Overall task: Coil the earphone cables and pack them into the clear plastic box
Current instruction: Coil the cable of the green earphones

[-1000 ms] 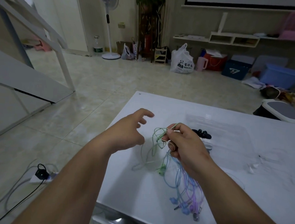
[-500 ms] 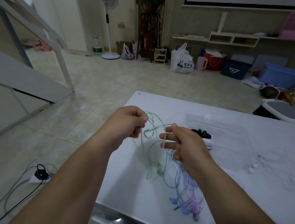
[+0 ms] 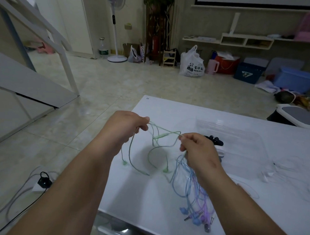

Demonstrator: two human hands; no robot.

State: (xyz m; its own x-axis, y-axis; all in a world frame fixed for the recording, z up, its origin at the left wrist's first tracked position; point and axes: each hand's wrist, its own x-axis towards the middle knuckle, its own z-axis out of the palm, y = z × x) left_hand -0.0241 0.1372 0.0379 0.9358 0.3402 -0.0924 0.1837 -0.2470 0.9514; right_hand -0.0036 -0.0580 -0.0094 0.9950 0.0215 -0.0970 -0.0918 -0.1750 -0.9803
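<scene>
Both hands are raised just above the white tabletop, with the green earphone cable strung between them.

- The left hand has its fingers curled and pinches the cable at the thumb and forefinger. Several green strands hang down from that pinch towards the tabletop.
- The right hand pinches the other end of the raised span at its fingertips, and its remaining fingers are folded in.
- The span is held apart and clear of the surface, apparently to isolate the green set and straighten it for coiling. Its two green earbuds dangle low, at or just above the tabletop.
- The blue and purple earphone cables trail from beneath the right hand to the near edge, where their buds and plugs lie in a heap. Whether the right hand's lower fingers also grip this bundle cannot be determined, as the hand hides it.
- The clear plastic box sits on the tabletop just beyond the right hand. A small black item lies at its near left side.

No coil is formed and no coloured cable is in the box, so packing has not begun.
</scene>
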